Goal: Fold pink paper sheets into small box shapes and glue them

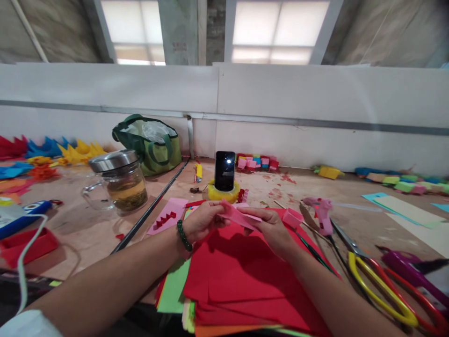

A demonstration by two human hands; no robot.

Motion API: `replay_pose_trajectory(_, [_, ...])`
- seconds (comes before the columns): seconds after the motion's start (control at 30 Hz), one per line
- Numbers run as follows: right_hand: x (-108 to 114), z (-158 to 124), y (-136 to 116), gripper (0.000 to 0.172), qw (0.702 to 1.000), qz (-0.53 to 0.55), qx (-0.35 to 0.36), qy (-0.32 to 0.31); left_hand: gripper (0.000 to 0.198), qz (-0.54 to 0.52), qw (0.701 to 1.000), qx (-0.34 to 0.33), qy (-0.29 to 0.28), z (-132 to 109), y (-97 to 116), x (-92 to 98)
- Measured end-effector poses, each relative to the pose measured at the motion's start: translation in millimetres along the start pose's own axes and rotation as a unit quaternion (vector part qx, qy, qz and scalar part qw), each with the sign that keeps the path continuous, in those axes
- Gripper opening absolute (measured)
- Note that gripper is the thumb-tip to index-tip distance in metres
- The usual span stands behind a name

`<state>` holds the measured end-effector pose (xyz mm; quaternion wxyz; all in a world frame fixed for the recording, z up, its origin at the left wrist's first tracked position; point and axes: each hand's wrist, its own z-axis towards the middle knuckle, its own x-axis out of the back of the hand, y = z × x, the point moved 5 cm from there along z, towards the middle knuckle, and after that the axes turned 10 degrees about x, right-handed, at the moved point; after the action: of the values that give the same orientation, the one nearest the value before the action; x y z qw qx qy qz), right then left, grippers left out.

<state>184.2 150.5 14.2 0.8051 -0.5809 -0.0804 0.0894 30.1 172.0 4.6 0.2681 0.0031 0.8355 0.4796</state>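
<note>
A folded piece of pink paper is held up between both hands, above a stack of red paper. My left hand, with a green bead bracelet at its wrist, pinches the left end of the paper. From the other side my right hand grips the paper's right part, thumb and fingers closed on it. Just right of that hand lies a small pink paper box. A pink sheet with a jagged red paper strip on it is to the left of my left hand.
A phone stands upright in a yellow holder behind the hands. At the right lie a pink glue gun, large scissors and a purple tool. A glass tea mug and a green bag stand left.
</note>
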Motion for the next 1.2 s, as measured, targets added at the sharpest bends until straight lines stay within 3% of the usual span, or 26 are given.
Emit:
replay_pose_trajectory(0.1, [0.4,-1.1,-4.1,0.03,0.996,-0.048,0.068,0.013,0.006,-0.061,0.998,0.02,0.019,-0.7,-0.5,1.2])
replay_pose_trajectory(0.23, [2.2,-3.2,-6.1,0.032,0.981,-0.134,0.139,0.019,0.024,-0.099,0.995,0.004,-0.008,-5.9,2.3,-3.4])
replay_pose_trajectory(0.4, [1.2,-5.0,-8.4,0.039,0.963,-0.194,0.187,-0.002,0.015,-0.038,0.998,-0.05,-0.001,-10.2,5.3,-5.9])
replay_pose_trajectory(0.53, [3.5,-5.9,-10.4,0.04,0.973,-0.187,0.131,-0.034,0.01,0.001,0.997,-0.074,0.012,-6.2,5.1,-1.7])
replay_pose_trajectory(0.63, [4.3,-5.4,-11.3,0.039,0.993,-0.082,0.055,-0.069,0.008,0.063,0.989,-0.13,0.028,-6.7,9.8,0.1])
replay_pose_trajectory(0.77, [1.5,-2.3,-11.5,0.038,0.999,0.015,0.023,-0.037,0.012,0.16,0.966,-0.198,0.042,-17.2,15.7,-10.0])
replay_pose_trajectory(0.87, [-8.2,-1.9,-6.4,0.045,0.999,-0.027,0.0,-0.045,0.021,0.159,0.966,-0.203,0.018,-25.5,15.2,-21.8])
replay_pose_trajectory(1.03, [-16.1,-2.9,-6.0,0.019,0.996,-0.025,0.01,-0.084,0.016,0.108,0.978,-0.176,0.042,-27.8,11.4,-22.6])
replay_pose_trajectory(1.2, [-12.8,-3.6,-7.3,0.017,0.997,-0.028,0.009,-0.072,0.013,0.108,0.978,-0.173,0.045,-27.2,9.7,-19.9])
